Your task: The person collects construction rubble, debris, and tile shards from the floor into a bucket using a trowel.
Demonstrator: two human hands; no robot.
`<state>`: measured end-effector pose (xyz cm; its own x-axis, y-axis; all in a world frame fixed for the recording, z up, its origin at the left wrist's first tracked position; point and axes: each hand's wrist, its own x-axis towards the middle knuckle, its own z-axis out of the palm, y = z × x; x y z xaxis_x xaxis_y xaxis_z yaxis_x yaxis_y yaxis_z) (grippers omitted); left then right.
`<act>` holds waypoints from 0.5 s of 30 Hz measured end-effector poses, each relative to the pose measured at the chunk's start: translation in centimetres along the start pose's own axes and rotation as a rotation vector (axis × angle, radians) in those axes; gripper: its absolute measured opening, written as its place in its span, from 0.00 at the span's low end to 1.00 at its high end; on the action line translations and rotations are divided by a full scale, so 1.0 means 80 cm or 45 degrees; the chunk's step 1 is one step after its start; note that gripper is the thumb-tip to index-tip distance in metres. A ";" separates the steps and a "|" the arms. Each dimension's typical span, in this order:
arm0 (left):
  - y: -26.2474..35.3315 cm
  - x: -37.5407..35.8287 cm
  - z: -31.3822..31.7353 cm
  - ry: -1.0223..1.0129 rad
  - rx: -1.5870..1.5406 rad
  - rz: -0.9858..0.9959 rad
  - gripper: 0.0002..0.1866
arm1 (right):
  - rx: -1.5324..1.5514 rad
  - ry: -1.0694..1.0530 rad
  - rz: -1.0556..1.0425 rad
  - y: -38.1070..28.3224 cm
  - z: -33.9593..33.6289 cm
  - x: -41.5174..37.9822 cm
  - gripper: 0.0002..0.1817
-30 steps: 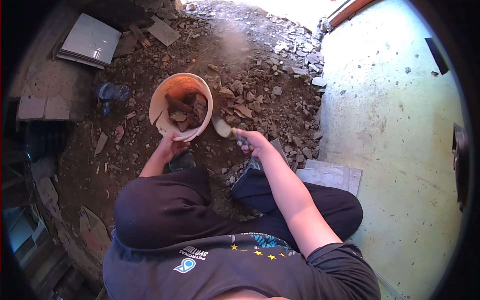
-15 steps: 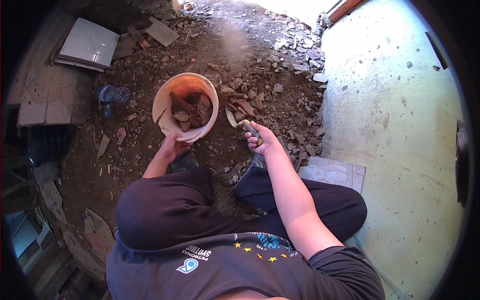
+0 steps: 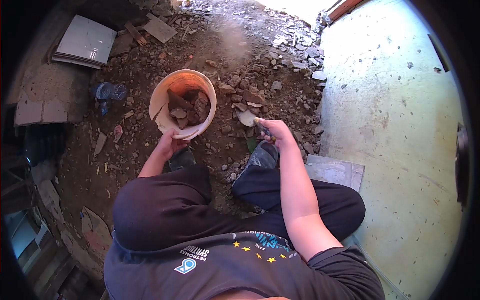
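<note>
A white bucket [image 3: 159, 100] with an orange-lit inside and a cracked side holds several brown rubble chunks [image 3: 192, 107]. My left hand [image 3: 171, 145] grips its near rim. To the right, my right hand [image 3: 275, 132] is closed round the dark handle of a trowel. The trowel's pale blade [image 3: 246, 118] lies against the rubble on the ground [image 3: 254, 97], with pieces at its far edge. Part of the handle is hidden by my fingers.
A plastic bottle [image 3: 111, 91] lies left of the bucket. White tiles [image 3: 87, 40] are stacked at the upper left, and grey tiles [image 3: 332, 171] lie by my right knee. A large pale panel [image 3: 390, 125] stretches along the right side.
My right hand has moved right with the trowel, whose blade now shows flatter against the rubble. My left hand still holds the bucket, which sits slightly further left and up in view.
</note>
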<state>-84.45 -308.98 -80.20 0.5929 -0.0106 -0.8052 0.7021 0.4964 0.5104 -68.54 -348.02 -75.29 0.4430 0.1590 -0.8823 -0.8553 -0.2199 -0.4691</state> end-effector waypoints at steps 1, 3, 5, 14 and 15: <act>0.001 0.000 -0.001 0.003 0.021 0.005 0.22 | -0.099 0.015 -0.018 -0.009 -0.004 -0.007 0.13; -0.003 0.001 -0.005 0.010 0.019 0.000 0.23 | -0.255 -0.002 0.015 -0.029 -0.025 -0.013 0.13; -0.005 0.001 -0.005 0.017 0.012 -0.004 0.23 | -0.431 0.061 -0.006 -0.052 -0.046 -0.028 0.14; 0.002 0.005 -0.003 -0.006 0.022 0.016 0.24 | 0.102 0.178 -0.486 0.041 0.026 0.076 0.14; 0.001 0.002 -0.002 -0.001 0.024 0.000 0.24 | 0.166 0.171 -0.527 0.041 0.041 0.080 0.16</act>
<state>-84.37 -308.82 -80.37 0.5931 -0.0114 -0.8050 0.7095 0.4799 0.5160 -69.43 -344.60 -82.35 0.7785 0.0802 -0.6225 -0.6215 -0.0399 -0.7824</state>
